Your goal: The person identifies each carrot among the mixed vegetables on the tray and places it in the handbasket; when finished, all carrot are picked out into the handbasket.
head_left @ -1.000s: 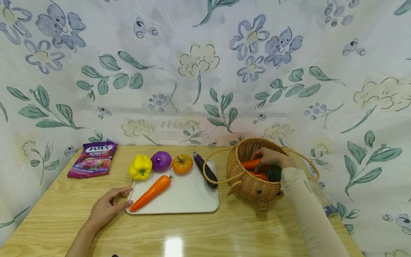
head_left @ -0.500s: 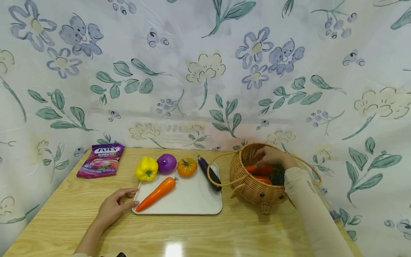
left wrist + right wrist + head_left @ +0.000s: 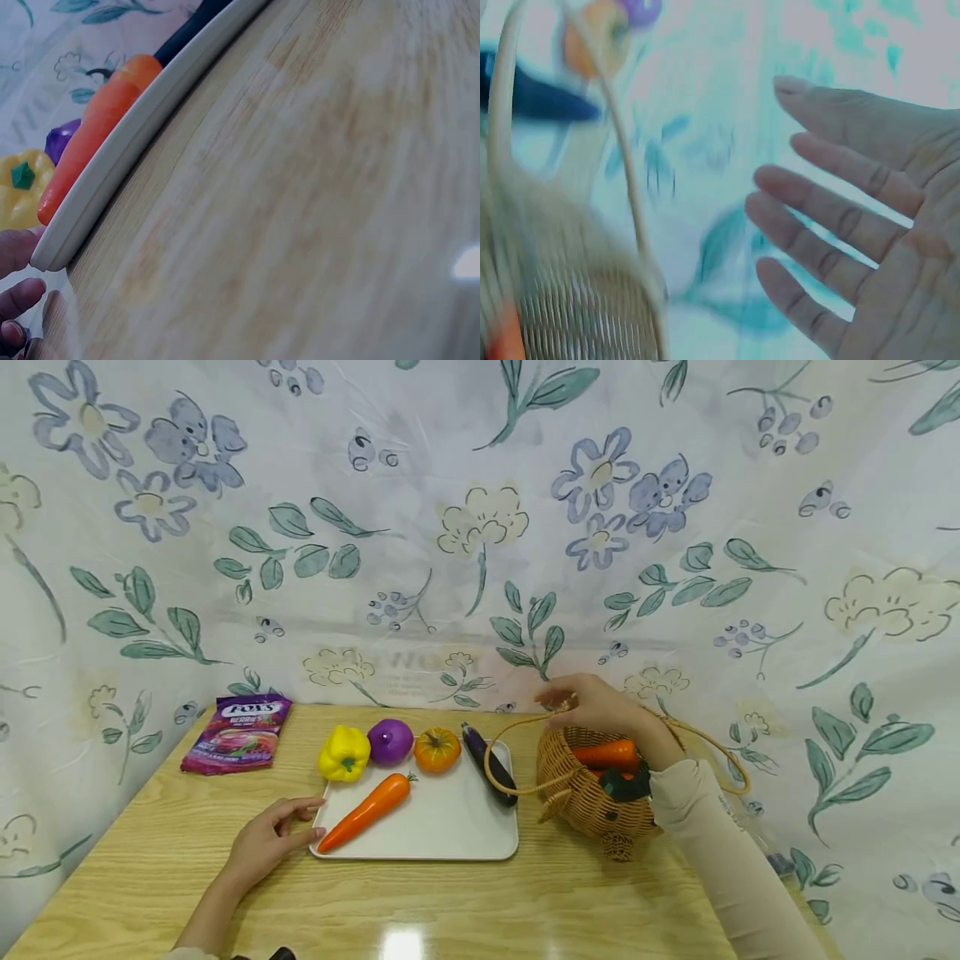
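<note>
My left hand (image 3: 272,842) rests at the left edge of a white tray (image 3: 450,827), its fingertips right at the rim with the fingers relaxed. An orange carrot (image 3: 367,812) lies slanted on the tray. Behind it stand a yellow bell pepper (image 3: 344,753), a purple round vegetable (image 3: 390,742) and an orange tomato-like one (image 3: 437,750). A dark eggplant (image 3: 489,766) lies at the tray's right side. Over the wicker basket (image 3: 581,806) is my right hand (image 3: 596,703); the right wrist view shows its fingers spread and holding nothing. In the basket lies another carrot (image 3: 606,755).
A purple Fox's candy bag (image 3: 238,733) lies at the table's back left. The basket's loop handle (image 3: 491,768) leans over the tray's right edge. Something dark green (image 3: 626,785) shows at the basket's front rim. A floral cloth (image 3: 420,610) hangs behind the wooden table (image 3: 450,910).
My right hand has risen out of the basket toward its back left rim, leaving the carrot inside. My left hand stays at the tray. The head view has shifted slightly.
</note>
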A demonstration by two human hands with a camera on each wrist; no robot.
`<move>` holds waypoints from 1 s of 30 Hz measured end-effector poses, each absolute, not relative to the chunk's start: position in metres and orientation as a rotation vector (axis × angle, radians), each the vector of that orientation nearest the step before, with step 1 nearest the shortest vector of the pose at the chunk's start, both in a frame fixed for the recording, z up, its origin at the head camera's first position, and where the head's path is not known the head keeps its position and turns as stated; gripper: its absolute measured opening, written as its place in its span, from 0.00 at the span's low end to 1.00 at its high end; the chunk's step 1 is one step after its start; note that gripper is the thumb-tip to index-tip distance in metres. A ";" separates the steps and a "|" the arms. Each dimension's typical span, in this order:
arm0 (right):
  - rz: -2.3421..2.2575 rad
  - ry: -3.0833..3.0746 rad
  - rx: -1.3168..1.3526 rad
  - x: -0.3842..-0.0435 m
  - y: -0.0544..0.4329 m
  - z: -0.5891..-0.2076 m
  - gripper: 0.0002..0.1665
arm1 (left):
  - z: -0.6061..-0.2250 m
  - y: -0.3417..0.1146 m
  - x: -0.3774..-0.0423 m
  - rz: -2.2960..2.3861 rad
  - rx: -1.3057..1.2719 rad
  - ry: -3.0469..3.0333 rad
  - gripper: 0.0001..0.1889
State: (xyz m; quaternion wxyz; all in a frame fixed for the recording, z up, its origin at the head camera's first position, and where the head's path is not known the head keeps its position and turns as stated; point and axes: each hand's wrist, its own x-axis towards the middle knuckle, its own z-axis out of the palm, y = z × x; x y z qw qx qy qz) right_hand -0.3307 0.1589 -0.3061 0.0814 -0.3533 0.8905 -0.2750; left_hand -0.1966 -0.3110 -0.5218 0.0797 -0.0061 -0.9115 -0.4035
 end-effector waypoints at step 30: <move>-1.086 2.250 -1.230 -0.284 -0.002 -0.434 0.30 | -0.522 -0.315 -0.197 -1.230 0.008 -2.743 0.25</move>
